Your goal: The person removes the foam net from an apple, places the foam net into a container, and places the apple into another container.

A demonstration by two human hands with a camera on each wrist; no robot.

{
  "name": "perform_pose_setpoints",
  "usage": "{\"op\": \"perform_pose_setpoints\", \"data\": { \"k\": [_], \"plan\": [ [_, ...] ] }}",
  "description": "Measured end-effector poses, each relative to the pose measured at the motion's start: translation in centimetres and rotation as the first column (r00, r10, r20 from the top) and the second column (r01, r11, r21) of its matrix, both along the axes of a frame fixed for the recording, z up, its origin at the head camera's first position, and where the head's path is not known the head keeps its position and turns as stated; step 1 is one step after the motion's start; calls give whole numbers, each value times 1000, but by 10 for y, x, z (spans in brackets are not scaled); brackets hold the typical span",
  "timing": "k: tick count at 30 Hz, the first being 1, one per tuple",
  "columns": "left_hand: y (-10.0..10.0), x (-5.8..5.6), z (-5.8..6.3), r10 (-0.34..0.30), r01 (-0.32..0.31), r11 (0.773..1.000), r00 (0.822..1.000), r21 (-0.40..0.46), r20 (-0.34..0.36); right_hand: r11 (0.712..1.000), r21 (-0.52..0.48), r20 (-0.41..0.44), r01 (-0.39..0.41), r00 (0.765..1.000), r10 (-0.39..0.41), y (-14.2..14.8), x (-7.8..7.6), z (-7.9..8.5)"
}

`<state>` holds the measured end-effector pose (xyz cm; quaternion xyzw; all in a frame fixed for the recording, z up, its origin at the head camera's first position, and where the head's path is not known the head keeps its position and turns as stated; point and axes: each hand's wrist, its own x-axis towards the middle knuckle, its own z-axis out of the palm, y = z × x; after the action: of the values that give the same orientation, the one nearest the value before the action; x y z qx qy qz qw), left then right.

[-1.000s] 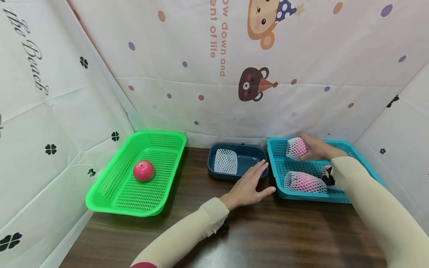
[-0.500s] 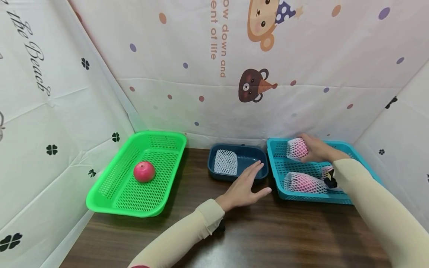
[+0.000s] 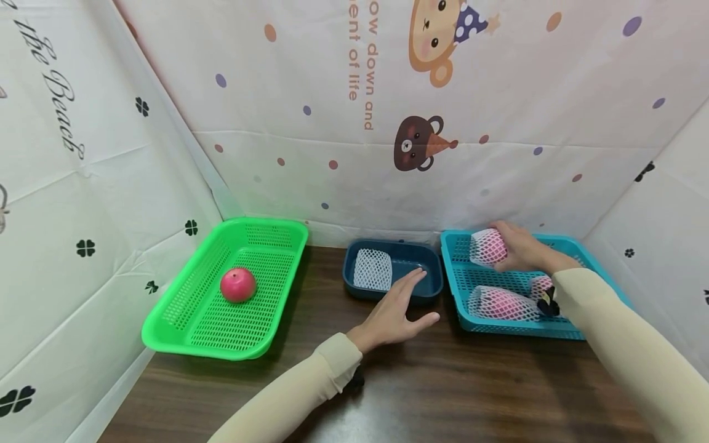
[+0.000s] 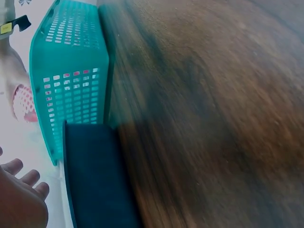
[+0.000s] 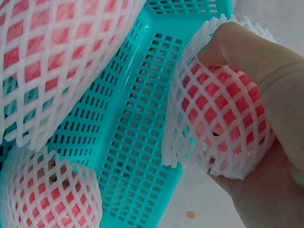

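A red fruit in a white foam net (image 3: 490,247) is held by my right hand (image 3: 520,248) over the back left of the blue basket (image 3: 465,322). In the right wrist view, thumb and fingers curl round the netted fruit (image 5: 221,111). Two more netted fruits lie lower in that basket: one netted fruit (image 3: 504,304) at the front, another netted fruit (image 3: 540,286) partly behind my right wrist. My left hand (image 3: 388,317) hovers with spread fingers at the front of the dark blue tray (image 3: 418,292), holding nothing. A white foam net (image 3: 373,269) lies in the tray's left half.
At the left stands a green basket (image 3: 160,344) with a bare red fruit (image 3: 238,285) in it. All containers stand on a dark wooden table (image 3: 443,381). A printed white cloth (image 3: 310,166) hangs behind and at both sides.
My left hand has drawn back a little leftward and toward me, away from the blue basket. The right hand stays nearly in place with the netted fruit.
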<state>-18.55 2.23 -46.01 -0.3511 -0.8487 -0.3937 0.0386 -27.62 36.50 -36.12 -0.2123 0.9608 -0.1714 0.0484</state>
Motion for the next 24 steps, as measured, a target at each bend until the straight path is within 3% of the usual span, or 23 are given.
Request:
{"op": "perform_pose_setpoints", "data": {
  "k": [7,24],
  "plan": [
    [-10,1,-3,3,-3,1000,1000,11,20,999,-24,-39,-38,999,38,-3,4,-1],
    [-27,1,-9,34,-37,998,998,46,48,996,-22,-45,-86,995,84,-21,13,2]
  ]
}}
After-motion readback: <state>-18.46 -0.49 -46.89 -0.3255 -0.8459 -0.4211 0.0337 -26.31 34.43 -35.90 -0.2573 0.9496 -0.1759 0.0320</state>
